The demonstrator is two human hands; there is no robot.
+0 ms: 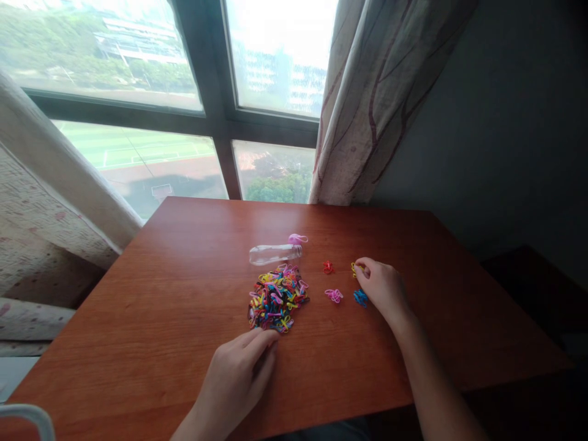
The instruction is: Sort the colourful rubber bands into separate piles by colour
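A heap of small multicoloured rubber bands (pixel 277 298) lies mid-table. At its near edge rests my left hand (pixel 241 370), its fingers curled together; whatever they may hold is hidden. My right hand (pixel 381 285) is closed in a pinch at the small group of yellow rubber bands (pixel 353 269), partly covering it. Just below that hand sit blue rubber bands (pixel 361 298). Pink rubber bands (pixel 334 296) and red rubber bands (pixel 327 267) form separate little clusters to the left of it.
Behind the heap a clear plastic bottle (pixel 274 254) lies on its side, with a pink looped cap (pixel 297 239) beside its right end. The wooden table (pixel 151 294) reaches to a window with curtains (pixel 367 104). A pale curved bar (pixel 32 413) shows at lower left.
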